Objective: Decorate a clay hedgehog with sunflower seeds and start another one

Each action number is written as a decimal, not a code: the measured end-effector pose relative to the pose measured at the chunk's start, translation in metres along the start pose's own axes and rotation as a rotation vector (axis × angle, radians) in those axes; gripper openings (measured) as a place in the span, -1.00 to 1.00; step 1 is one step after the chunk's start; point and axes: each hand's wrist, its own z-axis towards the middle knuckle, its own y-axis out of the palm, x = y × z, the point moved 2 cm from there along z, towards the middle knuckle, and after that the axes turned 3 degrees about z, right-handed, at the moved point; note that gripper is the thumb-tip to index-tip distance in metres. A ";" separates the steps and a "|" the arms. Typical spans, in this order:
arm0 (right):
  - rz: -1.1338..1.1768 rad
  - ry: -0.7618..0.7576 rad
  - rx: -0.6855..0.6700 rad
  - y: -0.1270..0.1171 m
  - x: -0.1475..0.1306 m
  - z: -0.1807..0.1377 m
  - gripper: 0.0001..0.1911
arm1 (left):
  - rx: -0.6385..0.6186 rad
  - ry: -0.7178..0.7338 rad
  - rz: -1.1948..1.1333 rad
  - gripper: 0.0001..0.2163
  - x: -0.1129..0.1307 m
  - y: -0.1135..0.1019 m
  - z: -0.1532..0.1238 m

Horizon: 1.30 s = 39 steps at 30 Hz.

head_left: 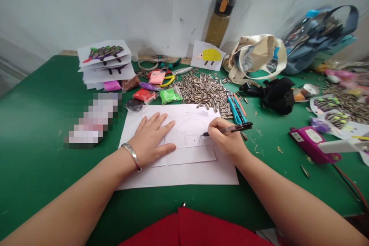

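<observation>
My right hand (226, 138) grips a black pen (235, 128), its tip at the legs of a thin animal outline on a small sheet of paper (184, 155). The outline has a rounded back and short legs. Under that sheet lies a larger white sheet (178, 178). My left hand (154, 136) lies flat with spread fingers across the left side of both papers. Just beyond the papers is a heap of striped sunflower seeds (201, 88). Beside the heap, near my right hand, lies a blue utility knife (235, 110).
Bags of coloured clay (170, 96), scissors (183, 71) and a stack of seed-decorated pictures (106, 63) stand behind. A yellow hedgehog picture (208, 55) leans near a bottle (220, 19). At right are a black pouch (278, 96), a cloth bag (256, 55) and a magenta device (314, 144).
</observation>
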 end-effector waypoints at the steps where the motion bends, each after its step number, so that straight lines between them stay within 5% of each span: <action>1: 0.000 0.006 0.005 0.000 0.000 0.000 -0.85 | -0.005 -0.002 0.000 -0.36 0.000 0.000 0.000; 16: 0.169 0.058 0.081 -0.005 0.004 0.000 -0.83 | -0.008 0.002 0.004 -0.36 0.001 -0.001 0.001; 25: 0.222 0.040 0.014 -0.006 0.010 -0.003 -0.57 | 0.021 0.018 -0.005 -0.36 -0.001 0.003 0.000; 31: 0.121 0.061 0.020 -0.006 0.004 -0.003 -0.82 | -0.006 0.005 0.004 -0.36 0.001 0.001 0.000; 35: 0.057 -0.036 -0.005 -0.004 0.008 -0.006 -0.73 | 0.006 0.006 0.001 -0.36 0.001 0.000 0.000; 39: -0.139 -0.356 -0.143 0.000 0.002 -0.012 -0.62 | 0.009 0.007 -0.005 -0.36 0.001 0.000 -0.001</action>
